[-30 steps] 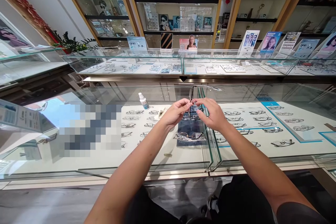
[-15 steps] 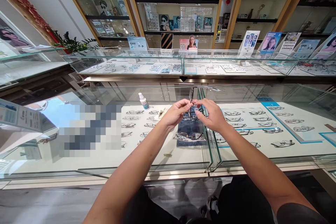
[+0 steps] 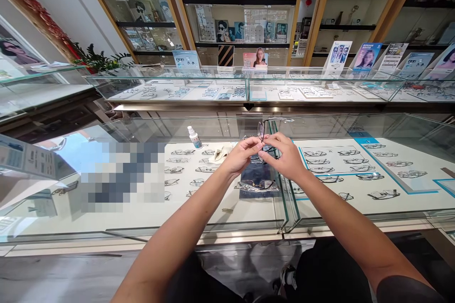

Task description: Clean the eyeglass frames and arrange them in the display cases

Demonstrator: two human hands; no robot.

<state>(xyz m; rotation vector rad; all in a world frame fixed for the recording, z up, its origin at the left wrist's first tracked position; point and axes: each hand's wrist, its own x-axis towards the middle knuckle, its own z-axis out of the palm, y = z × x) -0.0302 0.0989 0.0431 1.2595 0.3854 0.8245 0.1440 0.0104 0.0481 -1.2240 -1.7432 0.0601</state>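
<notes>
A pair of eyeglasses [image 3: 261, 129] is held up above the glass counter, one lens showing over my fingertips and a temple reaching to the right. My left hand [image 3: 242, 154] pinches the frame near its middle. From the other side my right hand [image 3: 284, 154] grips it too, thumb and fingers meeting close to the left fingertips. The lower lens is partly hidden behind the fingers. Left of my left hand lies a crumpled cream cloth [image 3: 220, 153], and beyond it a white spray bottle [image 3: 194, 137] stands on the counter.
Below my hands, the glass display case [image 3: 245, 225] holds rows of eyeglasses, one pair [image 3: 258, 184] on a dark panel. A small gold-coloured piece [image 3: 227, 210] is near the front. Another glass showcase [image 3: 213, 75] with upright advertising cards [image 3: 337, 57] runs across the back.
The eyeglasses have turned slightly in my fingers, so a lens now faces me more. My right thumb has shifted left towards the left fingers.
</notes>
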